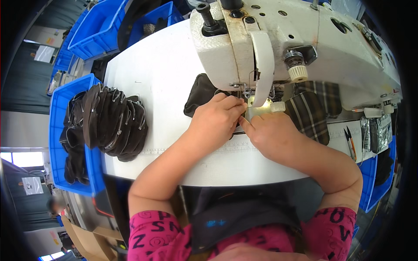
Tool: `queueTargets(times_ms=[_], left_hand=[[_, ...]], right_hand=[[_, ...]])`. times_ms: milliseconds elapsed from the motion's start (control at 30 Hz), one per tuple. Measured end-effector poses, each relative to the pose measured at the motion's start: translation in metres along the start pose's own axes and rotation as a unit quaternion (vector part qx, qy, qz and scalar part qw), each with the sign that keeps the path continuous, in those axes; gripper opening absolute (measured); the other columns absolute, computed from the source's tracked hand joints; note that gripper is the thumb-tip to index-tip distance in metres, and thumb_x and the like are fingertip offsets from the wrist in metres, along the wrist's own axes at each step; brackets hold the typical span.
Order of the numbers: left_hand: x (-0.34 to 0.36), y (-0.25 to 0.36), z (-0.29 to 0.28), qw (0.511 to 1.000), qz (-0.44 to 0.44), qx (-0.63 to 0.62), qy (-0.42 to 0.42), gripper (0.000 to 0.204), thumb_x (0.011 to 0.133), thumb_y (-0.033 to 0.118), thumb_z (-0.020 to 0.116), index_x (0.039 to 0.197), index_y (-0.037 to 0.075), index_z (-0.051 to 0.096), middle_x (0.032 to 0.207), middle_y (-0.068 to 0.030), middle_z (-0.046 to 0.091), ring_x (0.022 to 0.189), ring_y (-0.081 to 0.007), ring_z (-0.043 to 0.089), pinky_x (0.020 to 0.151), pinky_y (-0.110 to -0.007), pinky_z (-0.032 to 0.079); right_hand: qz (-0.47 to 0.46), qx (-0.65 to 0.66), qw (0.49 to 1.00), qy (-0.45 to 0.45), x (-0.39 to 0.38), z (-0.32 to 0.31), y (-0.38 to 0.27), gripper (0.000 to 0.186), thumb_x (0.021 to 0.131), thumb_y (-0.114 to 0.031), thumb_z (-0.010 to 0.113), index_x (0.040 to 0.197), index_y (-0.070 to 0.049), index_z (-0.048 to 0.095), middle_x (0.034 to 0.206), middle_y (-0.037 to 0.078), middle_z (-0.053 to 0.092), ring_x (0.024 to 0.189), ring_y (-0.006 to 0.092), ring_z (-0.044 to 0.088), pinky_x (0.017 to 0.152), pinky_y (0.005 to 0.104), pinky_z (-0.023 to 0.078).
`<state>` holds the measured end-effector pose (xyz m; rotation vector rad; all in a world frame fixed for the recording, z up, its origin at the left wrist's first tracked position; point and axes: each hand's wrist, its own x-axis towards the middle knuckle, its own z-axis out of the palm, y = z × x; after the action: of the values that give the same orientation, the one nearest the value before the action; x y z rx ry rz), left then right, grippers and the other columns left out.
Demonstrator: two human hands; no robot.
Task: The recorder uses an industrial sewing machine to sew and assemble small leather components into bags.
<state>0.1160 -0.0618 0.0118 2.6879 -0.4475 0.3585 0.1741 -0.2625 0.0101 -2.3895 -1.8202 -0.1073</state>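
A white bench (pixel 165 78), a pale sewing machine (pixel 300 30) over it! Zippered dark pieces (pixel 115 122) heaped left, plaid fabric (pixel 308 116) right. Left hand (pixel 215 115) and right hand (pixel 273 134) together, fingers bunched beneath the machine (can't tell what they grip), dark cloth (pixel 200 95) just beside the left.

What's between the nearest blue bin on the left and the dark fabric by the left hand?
The head view shows the zippered pile, then white tabletop up to the dark fabric.
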Motion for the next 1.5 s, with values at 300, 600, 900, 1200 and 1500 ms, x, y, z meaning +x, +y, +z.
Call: queueTargets(times_ms=[300,600,900,1200,1500], left_hand=[[0.002,0.003,0.004,0.998,-0.040,-0.025,0.032,0.024,0.085,0.000,0.072,0.108,0.003,0.078,0.113,-0.0097,0.076,0.100,-0.0315,0.071,0.087,-0.040,0.058],[0.000,0.000,0.000,0.997,0.002,0.010,0.075,0.018,0.080,0.006,0.075,0.098,0.004,0.077,0.107,-0.0060,0.075,0.094,-0.0261,0.069,0.083,-0.038,0.055],[-0.008,0.004,0.001,0.996,0.048,0.047,0.051,0.019,0.076,0.010,0.078,0.094,0.008,0.076,0.102,-0.0021,0.073,0.097,-0.0212,0.067,0.090,-0.039,0.048],[-0.007,0.005,0.005,0.999,0.017,0.025,0.034,0.020,0.078,0.007,0.079,0.098,0.009,0.078,0.103,-0.0020,0.074,0.091,-0.0241,0.068,0.094,-0.046,0.049],[-0.007,0.016,0.002,0.998,0.012,0.057,0.019,0.021,0.078,0.008,0.079,0.099,0.009,0.077,0.105,-0.0010,0.073,0.093,-0.0228,0.068,0.095,-0.045,0.048]], right_hand=[[0.006,-0.018,0.999,0.043,0.005,0.009,0.000,0.030,0.081,-0.010,0.066,0.109,0.001,0.070,0.076,0.006,0.066,0.067,0.0222,0.068,0.057,0.0371,0.053],[-0.064,-0.062,0.982,0.169,0.012,0.024,0.001,0.011,0.072,-0.013,0.069,0.080,-0.008,0.063,0.066,0.002,0.057,0.058,0.0171,0.059,0.050,0.0330,0.046],[-0.064,-0.108,0.985,0.120,-0.001,0.015,-0.009,0.019,0.076,-0.010,0.071,0.091,0.001,0.072,0.061,0.002,0.056,0.053,0.0159,0.057,0.048,0.0322,0.039],[-0.050,-0.132,0.987,0.074,-0.005,0.004,-0.016,0.028,0.083,-0.008,0.072,0.108,0.006,0.075,0.060,0.001,0.057,0.052,0.0153,0.057,0.049,0.0317,0.039],[-0.032,-0.091,0.994,0.042,-0.007,0.003,-0.015,0.036,0.082,-0.007,0.070,0.114,0.010,0.072,0.063,0.003,0.060,0.054,0.0165,0.059,0.051,0.0324,0.043]])
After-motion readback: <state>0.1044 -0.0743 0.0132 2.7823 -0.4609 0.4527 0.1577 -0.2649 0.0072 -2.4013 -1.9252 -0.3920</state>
